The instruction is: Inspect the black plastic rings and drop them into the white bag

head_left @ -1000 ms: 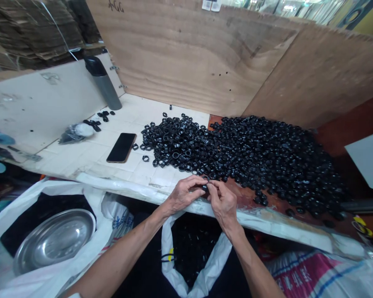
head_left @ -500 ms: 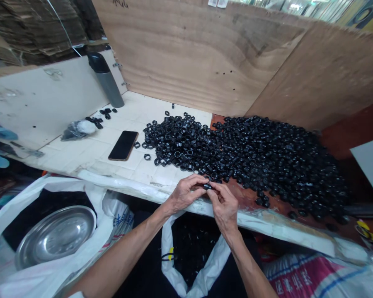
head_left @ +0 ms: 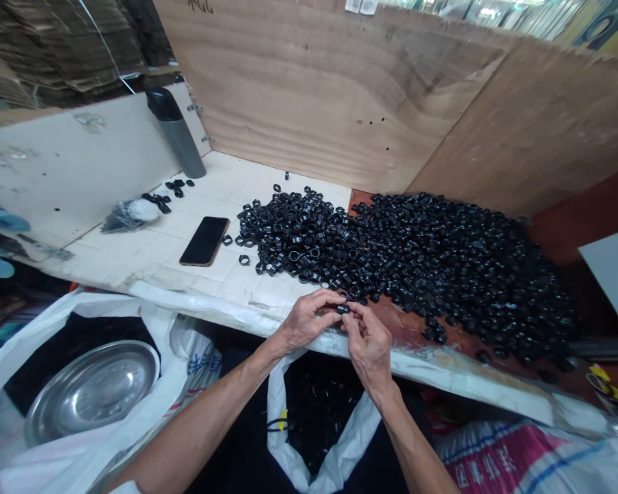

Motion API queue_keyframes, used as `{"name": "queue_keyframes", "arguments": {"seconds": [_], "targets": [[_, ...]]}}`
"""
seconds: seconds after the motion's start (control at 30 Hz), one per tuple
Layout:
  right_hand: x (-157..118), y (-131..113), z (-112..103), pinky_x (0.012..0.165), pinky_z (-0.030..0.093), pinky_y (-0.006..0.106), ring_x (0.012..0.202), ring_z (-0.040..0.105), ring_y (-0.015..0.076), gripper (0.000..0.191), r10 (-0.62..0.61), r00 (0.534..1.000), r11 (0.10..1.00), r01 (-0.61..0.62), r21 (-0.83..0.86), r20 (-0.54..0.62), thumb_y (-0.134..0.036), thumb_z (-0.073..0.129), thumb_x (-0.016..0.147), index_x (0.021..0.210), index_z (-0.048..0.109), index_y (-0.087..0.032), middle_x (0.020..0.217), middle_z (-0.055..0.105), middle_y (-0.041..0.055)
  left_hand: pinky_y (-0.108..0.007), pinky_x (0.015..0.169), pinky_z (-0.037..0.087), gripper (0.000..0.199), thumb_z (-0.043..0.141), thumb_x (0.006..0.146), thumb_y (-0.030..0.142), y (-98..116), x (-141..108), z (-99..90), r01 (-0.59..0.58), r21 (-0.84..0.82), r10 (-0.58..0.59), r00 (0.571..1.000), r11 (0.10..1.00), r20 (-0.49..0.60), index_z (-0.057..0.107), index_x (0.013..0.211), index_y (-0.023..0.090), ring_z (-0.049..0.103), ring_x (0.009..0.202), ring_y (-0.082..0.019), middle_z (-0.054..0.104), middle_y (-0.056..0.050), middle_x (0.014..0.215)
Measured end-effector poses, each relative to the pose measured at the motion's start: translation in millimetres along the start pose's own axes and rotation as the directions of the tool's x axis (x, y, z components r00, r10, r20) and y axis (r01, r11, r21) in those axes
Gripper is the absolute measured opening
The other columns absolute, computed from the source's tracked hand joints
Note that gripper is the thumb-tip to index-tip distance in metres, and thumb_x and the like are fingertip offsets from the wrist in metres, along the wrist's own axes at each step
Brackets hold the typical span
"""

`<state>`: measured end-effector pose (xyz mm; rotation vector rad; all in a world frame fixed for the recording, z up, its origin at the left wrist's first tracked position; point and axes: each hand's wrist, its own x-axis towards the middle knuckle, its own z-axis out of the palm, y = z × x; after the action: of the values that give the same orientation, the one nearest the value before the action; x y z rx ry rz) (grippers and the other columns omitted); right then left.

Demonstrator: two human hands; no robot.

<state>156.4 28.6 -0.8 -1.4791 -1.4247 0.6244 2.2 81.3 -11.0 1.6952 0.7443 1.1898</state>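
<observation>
My left hand (head_left: 305,320) and my right hand (head_left: 369,341) meet at the table's front edge, fingertips pinched together on one small black plastic ring (head_left: 342,309). Just beyond the fingers lies a large heap of the same black rings (head_left: 406,254), spread across the white and reddish tabletop. Below the hands hangs an open white bag (head_left: 316,418) with black rings inside.
A black phone (head_left: 204,241) lies left of the heap. A grey bottle (head_left: 176,134) stands at the back left near a small clear packet (head_left: 126,214). Plywood walls (head_left: 340,89) close the back and right. A steel bowl (head_left: 93,391) sits in a white sack lower left.
The hands have stayed together at the table edge, with only small finger movements on the ring. The view shifted slightly between the first and second frames.
</observation>
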Motion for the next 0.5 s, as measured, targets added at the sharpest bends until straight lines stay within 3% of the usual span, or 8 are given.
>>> {"name": "queue_keyframes", "arguments": {"seconds": [0.13,0.3,0.37,0.5], "targets": [[3.0,-4.7,0.0,0.055,0.051,0.025,0.052,0.062,0.0152,0.025,0.087,0.996,0.996,-0.087,-0.003,0.031,-0.041,0.057,0.092,0.097,0.067,-0.018,0.060,0.063,-0.0014,-0.037,0.090,0.056,0.024,0.065,0.087,0.017,-3.7,-0.5,0.0,-0.058,0.054,0.058,0.998,0.997,-0.009,0.069,0.111,0.016,0.066,0.103,-0.021,0.069,-0.011,0.109],[10.3,-7.8,0.3,0.045,0.044,0.022,0.042,0.053,0.0122,0.042,0.288,0.949,0.950,-0.300,0.087,0.124,-0.054,0.052,0.092,0.072,0.061,-0.018,0.052,0.058,-0.0025,-0.037,0.092,0.055,0.027,0.065,0.085,0.013,-8.1,-1.8,0.4,-0.117,0.105,0.119,0.993,0.988,-0.015,0.068,0.112,0.016,0.066,0.103,-0.020,0.069,-0.011,0.109],[12.8,-8.0,-2.5,0.044,0.041,0.022,0.041,0.051,0.0119,0.046,0.286,0.948,0.956,-0.292,0.024,0.136,-0.056,0.051,0.092,0.065,0.058,-0.019,0.050,0.056,-0.0025,-0.037,0.093,0.054,0.027,0.064,0.086,0.012,-6.4,-1.6,0.7,-0.110,0.105,0.110,0.994,0.988,0.004,0.069,0.112,0.015,0.065,0.104,-0.020,0.069,-0.011,0.109],[13.6,-6.8,-7.1,0.051,0.043,0.022,0.053,0.057,0.0140,0.045,0.163,0.980,0.980,-0.149,-0.130,0.109,-0.051,0.051,0.094,0.065,0.063,-0.019,0.056,0.061,0.0000,-0.037,0.095,0.053,0.025,0.064,0.086,0.013,-0.1,0.0,0.8,-0.064,0.070,0.060,0.997,0.996,0.053,0.070,0.110,0.016,0.065,0.103,-0.020,0.069,-0.011,0.108]]}}
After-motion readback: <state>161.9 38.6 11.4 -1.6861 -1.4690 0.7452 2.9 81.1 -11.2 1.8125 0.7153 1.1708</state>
